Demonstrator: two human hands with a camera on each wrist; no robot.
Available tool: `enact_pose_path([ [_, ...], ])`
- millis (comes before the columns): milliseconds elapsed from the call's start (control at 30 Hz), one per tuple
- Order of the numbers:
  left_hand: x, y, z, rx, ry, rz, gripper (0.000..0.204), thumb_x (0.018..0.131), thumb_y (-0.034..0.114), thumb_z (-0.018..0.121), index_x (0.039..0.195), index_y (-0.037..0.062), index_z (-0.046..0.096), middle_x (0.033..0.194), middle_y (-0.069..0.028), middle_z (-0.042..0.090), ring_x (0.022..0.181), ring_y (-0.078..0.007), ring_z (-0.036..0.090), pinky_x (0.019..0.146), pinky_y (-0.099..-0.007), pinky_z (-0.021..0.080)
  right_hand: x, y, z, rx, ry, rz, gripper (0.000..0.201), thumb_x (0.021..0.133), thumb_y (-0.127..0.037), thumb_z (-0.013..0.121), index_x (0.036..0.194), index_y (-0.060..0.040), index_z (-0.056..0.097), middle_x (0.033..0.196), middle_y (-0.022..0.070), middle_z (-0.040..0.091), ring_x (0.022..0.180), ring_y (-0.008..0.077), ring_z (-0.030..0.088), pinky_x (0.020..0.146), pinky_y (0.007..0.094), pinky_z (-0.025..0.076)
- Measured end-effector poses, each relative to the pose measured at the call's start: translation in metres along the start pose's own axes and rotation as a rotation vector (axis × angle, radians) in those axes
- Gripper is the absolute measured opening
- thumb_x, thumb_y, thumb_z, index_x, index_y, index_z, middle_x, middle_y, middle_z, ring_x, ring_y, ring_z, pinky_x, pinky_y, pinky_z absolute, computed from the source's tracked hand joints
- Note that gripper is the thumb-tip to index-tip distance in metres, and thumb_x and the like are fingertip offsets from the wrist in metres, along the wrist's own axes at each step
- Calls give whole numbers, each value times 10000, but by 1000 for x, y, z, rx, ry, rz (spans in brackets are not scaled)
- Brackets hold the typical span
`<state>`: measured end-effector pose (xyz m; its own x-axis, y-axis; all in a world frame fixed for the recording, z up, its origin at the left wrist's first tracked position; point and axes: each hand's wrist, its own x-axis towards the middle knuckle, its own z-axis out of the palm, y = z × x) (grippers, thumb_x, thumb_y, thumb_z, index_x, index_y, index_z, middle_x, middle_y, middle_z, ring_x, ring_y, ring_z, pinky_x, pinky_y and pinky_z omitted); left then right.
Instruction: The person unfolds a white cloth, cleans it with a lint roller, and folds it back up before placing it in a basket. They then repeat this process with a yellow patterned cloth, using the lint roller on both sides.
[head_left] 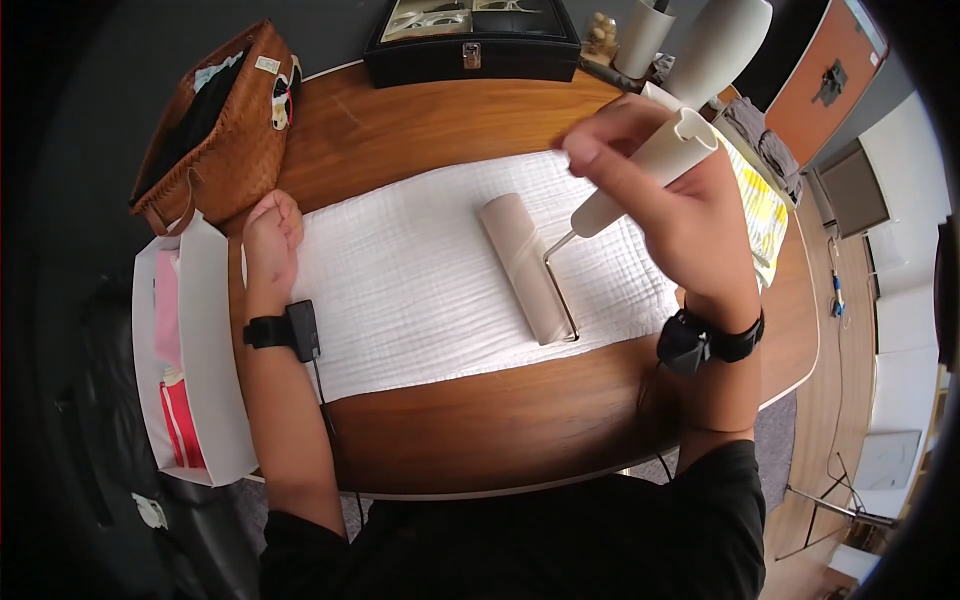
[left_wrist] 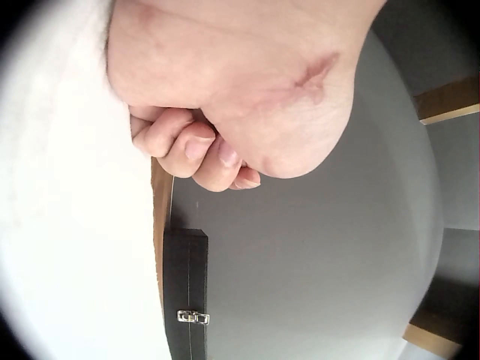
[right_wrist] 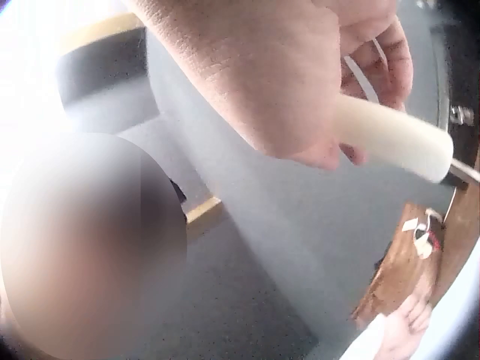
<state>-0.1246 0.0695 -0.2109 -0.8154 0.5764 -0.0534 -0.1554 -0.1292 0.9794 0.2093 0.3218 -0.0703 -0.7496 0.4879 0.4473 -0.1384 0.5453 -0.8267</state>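
Note:
My right hand (head_left: 690,210) holds a lint roller (head_left: 522,268) by its white handle (head_left: 672,150), above the right part of a white crinkled cloth (head_left: 400,280). The beige cylinder of the roller lies over the cloth in the head view, joined to the handle by a bent metal rod. In the right wrist view the handle (right_wrist: 401,139) sticks out from under the hand. My left hand (head_left: 272,240) rests at the cloth's left edge. Its fingers (left_wrist: 193,146) are loosely curled, and nothing shows between them.
A woven basket (head_left: 255,150) stands at the back left, above a white box (head_left: 215,350) with folded pink and red fabric. A black glasses case (head_left: 400,65) is at the back. A yellow-patterned cloth (head_left: 760,205) lies to the right, and a white vase-like object (head_left: 715,50) stands behind.

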Motion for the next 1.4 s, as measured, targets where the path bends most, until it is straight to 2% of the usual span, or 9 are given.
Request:
enact_pose_path([
  [133, 1, -1, -2, -30, -14, -8, 202, 976, -22, 368, 847, 87, 479, 731, 24, 373, 634, -94, 340, 570, -250, 276, 2, -6, 7, 554, 31, -2, 210, 1087, -159, 649, 1171, 17, 727, 736, 7, 580, 653, 120, 577, 686, 277, 477],
  [300, 3, -4, -5, -15, -39, 9, 207, 978, -26, 370, 847, 90, 480, 734, 28, 377, 633, -89, 343, 569, -246, 278, -4, -13, 33, 680, -2, 51, 205, 1118, -164, 605, 1214, 6, 665, 650, -54, 436, 486, 53, 323, 516, 249, 284],
  [467, 2, -2, -3, 7, -27, -1, 211, 977, -29, 366, 848, 91, 481, 733, 28, 381, 632, -88, 347, 569, -247, 279, -10, -19, 52, 776, 152, 187, 208, 1126, -183, 620, 1242, -16, 661, 639, -48, 431, 457, 70, 384, 488, 258, 317],
  [500, 2, -2, -3, 10, -26, -6, 212, 977, -31, 365, 849, 91, 482, 733, 28, 382, 632, -87, 348, 569, -248, 280, -14, -8, 52, 907, 89, 148, 224, 1094, -132, 677, 1264, 14, 684, 734, -12, 600, 521, 96, 560, 516, 238, 436],
  [633, 3, -3, -3, 1, -29, -9, 218, 977, -35, 353, 851, 87, 482, 733, 26, 384, 633, -89, 350, 572, -249, 283, -27, -9, 73, 974, 37, 132, 161, 1099, -92, 671, 1229, -1, 649, 759, 11, 647, 541, 83, 583, 514, 241, 447],
  [933, 0, -2, 0, -5, -5, -5, 225, 968, -43, 348, 852, 82, 495, 725, 27, 392, 622, -80, 342, 561, -245, 271, -25, -30, 54, 246, 62, -107, 208, 1095, -82, 661, 1287, -5, 653, 703, 6, 643, 478, 56, 491, 464, 222, 341],
  [1100, 2, -4, -1, -24, 11, 12, 226, 939, -52, 359, 830, 86, 502, 703, 39, 404, 594, -61, 330, 537, -239, 250, -14, -15, 45, -174, 50, -238, 228, 1052, -51, 704, 1279, -33, 722, 899, 24, 762, 644, 81, 612, 622, 245, 491],
  [1200, 3, -5, -5, -8, -15, -3, 230, 985, -37, 352, 845, 84, 491, 729, 24, 392, 626, -86, 348, 565, -243, 275, -14, -4, 36, -355, -96, -87, 254, 1013, -6, 727, 1259, -61, 758, 1068, 44, 801, 810, 120, 692, 782, 265, 558],
  [1400, 3, -6, -4, 0, -15, 18, 239, 975, -37, 352, 828, 91, 490, 708, 29, 402, 604, -82, 340, 547, -241, 266, -15, -26, 31, 156, 2, -100, 166, 1062, -23, 662, 1219, -56, 706, 809, 35, 666, 524, 84, 499, 517, 263, 416],
])
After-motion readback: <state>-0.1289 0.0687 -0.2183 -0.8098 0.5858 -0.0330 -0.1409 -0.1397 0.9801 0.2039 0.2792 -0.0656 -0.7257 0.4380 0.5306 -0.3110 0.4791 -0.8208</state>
